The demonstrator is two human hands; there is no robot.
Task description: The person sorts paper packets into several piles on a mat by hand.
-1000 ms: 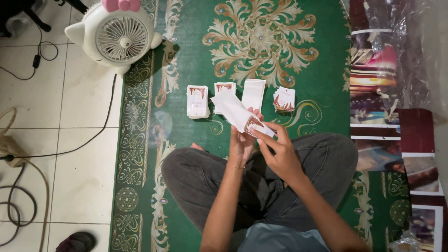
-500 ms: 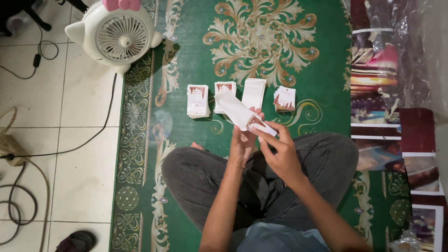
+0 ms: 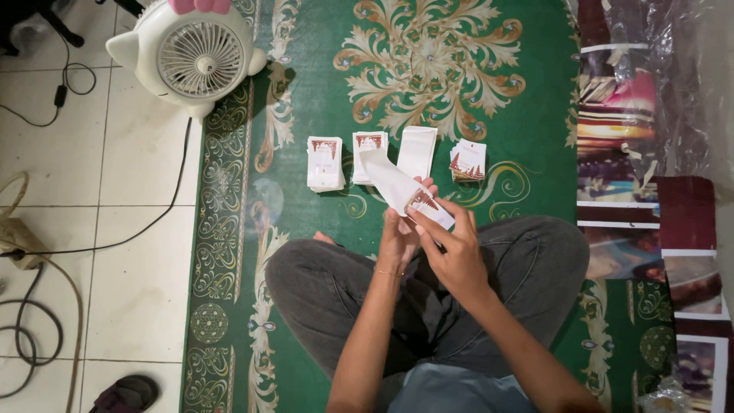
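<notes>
I sit cross-legged on a green patterned rug (image 3: pixel 428 84). My left hand (image 3: pixel 399 241) holds a white paper sleeve (image 3: pixel 386 181) that slants up to the left. My right hand (image 3: pixel 453 246) pinches a small printed card (image 3: pixel 425 205) at the sleeve's lower end, and the card lies partly inside the sleeve. In front of my knees lie several stacks in a row: a card stack (image 3: pixel 325 162) at the left, another card stack (image 3: pixel 368 144) partly behind the sleeve, a pile of blank white sleeves (image 3: pixel 418 151), and a smaller card stack (image 3: pixel 469 160) at the right.
A white table fan (image 3: pixel 195 55) stands at the rug's far left corner, its black cable (image 3: pixel 145 226) trailing over the white tiles. More cords (image 3: pixel 30 321) lie at the left. A dark sandal (image 3: pixel 126 394) sits bottom left. Plastic-wrapped printed sheets (image 3: pixel 650 115) line the right side.
The card has slid a little further into the sleeve. My hands have barely shifted.
</notes>
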